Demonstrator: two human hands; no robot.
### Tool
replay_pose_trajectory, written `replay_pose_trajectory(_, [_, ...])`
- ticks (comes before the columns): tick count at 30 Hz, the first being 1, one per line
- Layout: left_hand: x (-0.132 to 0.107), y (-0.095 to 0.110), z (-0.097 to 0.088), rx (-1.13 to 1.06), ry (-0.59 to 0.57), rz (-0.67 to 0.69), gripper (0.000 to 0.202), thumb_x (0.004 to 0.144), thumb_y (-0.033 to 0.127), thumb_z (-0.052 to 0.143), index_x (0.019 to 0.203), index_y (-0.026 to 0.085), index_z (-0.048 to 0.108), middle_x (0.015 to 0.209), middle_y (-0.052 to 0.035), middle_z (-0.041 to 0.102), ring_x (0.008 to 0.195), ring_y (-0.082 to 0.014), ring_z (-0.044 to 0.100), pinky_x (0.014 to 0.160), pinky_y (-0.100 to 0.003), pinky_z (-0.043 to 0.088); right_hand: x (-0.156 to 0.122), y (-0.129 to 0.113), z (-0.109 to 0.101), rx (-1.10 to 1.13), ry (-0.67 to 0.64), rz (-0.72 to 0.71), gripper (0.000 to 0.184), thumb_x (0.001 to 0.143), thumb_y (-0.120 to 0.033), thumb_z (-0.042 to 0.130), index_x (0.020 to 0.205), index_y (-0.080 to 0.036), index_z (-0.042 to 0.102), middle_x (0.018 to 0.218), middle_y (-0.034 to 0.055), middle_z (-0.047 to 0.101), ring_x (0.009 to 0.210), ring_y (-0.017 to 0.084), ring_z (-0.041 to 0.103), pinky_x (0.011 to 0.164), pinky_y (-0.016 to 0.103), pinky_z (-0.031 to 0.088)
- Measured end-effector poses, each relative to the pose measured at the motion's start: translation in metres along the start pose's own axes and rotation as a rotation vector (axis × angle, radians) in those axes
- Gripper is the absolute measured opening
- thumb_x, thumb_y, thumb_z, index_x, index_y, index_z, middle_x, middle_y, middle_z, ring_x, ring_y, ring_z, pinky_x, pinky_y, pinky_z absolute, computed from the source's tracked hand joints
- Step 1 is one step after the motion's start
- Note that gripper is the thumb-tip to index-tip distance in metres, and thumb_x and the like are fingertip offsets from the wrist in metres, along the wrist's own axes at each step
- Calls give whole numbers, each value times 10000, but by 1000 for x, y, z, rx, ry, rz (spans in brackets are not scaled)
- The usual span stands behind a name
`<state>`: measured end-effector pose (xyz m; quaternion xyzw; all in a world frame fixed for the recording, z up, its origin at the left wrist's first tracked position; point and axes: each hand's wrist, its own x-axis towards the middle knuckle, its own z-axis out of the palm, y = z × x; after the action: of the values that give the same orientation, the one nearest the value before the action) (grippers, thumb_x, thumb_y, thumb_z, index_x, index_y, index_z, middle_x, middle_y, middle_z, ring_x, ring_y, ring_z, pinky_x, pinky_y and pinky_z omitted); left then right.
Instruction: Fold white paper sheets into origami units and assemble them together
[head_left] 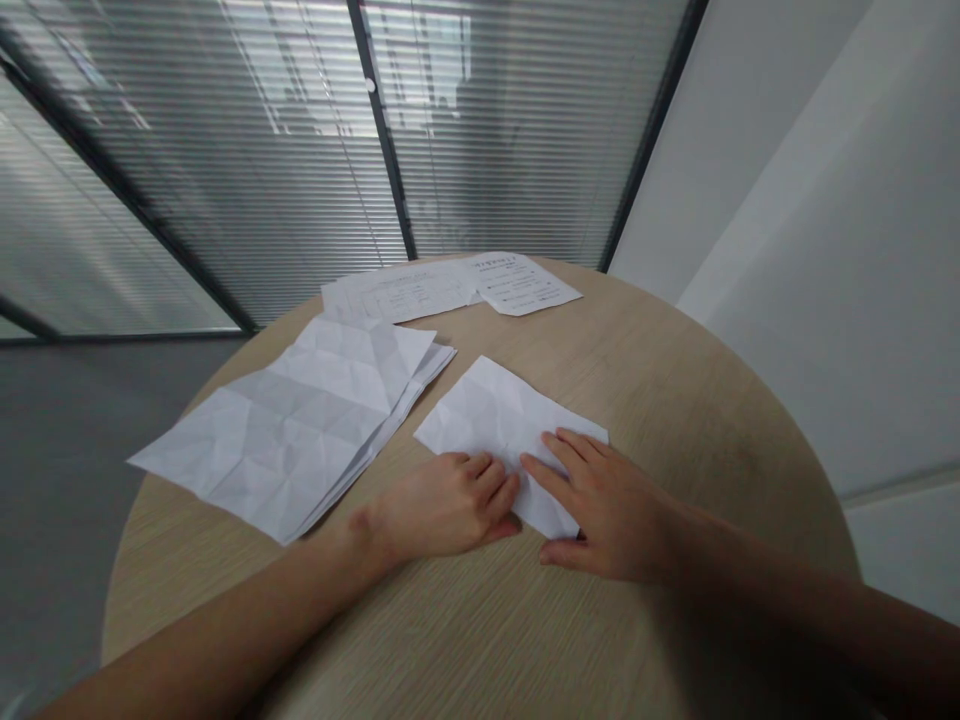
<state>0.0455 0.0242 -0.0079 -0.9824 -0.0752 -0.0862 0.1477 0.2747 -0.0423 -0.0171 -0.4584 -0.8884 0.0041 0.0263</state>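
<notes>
The person's right hand (611, 510) lay spread, fingers pressing flat on a creased, folded paper sheet (502, 425), while the left hand (446, 505) sat loosely curled against its near edge, neither hand pinching. The sheet lay near the near edge of the round, wood-grain table (637, 370). To its left spread a larger, faceted, crumple-lined paper stack (285, 425); printed sheets (517, 283) lay along the far edge, before a glass partition with slatted blinds (225, 150).
</notes>
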Motion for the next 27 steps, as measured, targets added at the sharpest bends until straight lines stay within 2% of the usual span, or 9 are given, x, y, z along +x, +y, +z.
replay_pose_trajectory(3, [-2, -3, 0, -46, -2, -44, 544, 1042, 507, 310, 1104, 62, 617, 874, -124, 696, 796, -243, 673, 619, -350, 559, -1, -7, 0, -8, 21, 11, 985, 787, -770, 577, 1446, -43, 488, 1432, 326, 494, 1295, 471, 488, 1024, 603, 429])
replay_pose_trajectory(6, [-4, -9, 1, -40, -16, -33, 535, 1034, 515, 331, 1082, 65, 618, 896, -133, 695, 826, -246, 677, 628, -338, 558, 1, -10, -4, -8, 25, -1, 1017, 754, -782, 607, 1443, -44, 487, 1421, 315, 513, 1269, 459, 514, 995, 590, 458])
replay_pose_trajectory(12, [-12, -16, 5, -11, -11, 14, 377, 1058, 383, 354, 1112, 118, 617, 982, -129, 707, 909, -222, 681, 692, -308, 564, 6, -6, -9, -69, 5, -80, 825, 860, -660, 583, 1406, -45, 522, 1326, 317, 582, 1156, 421, 600, 913, 540, 506])
replay_pose_trajectory(18, [-17, -18, 5, -78, 47, 22, 483, 1029, 512, 370, 1111, 107, 621, 1004, -152, 708, 925, -245, 686, 723, -339, 580, 8, -7, -5, -151, 27, -114, 789, 894, -652, 537, 1369, -22, 552, 1299, 333, 596, 1104, 419, 628, 866, 521, 516])
replay_pose_trajectory(22, [-14, -17, 4, -39, 50, 22, 385, 1047, 409, 383, 1090, 111, 624, 985, -142, 713, 907, -233, 692, 688, -314, 574, 10, -8, -5, -160, 31, -111, 748, 912, -620, 530, 1344, -10, 568, 1269, 319, 620, 1075, 400, 640, 850, 502, 517])
replay_pose_trajectory(27, [-16, -16, 4, -47, 51, 37, 231, 1026, 229, 425, 1140, 129, 599, 1009, -132, 718, 919, -216, 694, 705, -298, 575, 8, 1, -11, -86, 26, -129, 780, 864, -650, 582, 1348, -39, 560, 1283, 289, 618, 1105, 386, 623, 875, 500, 500])
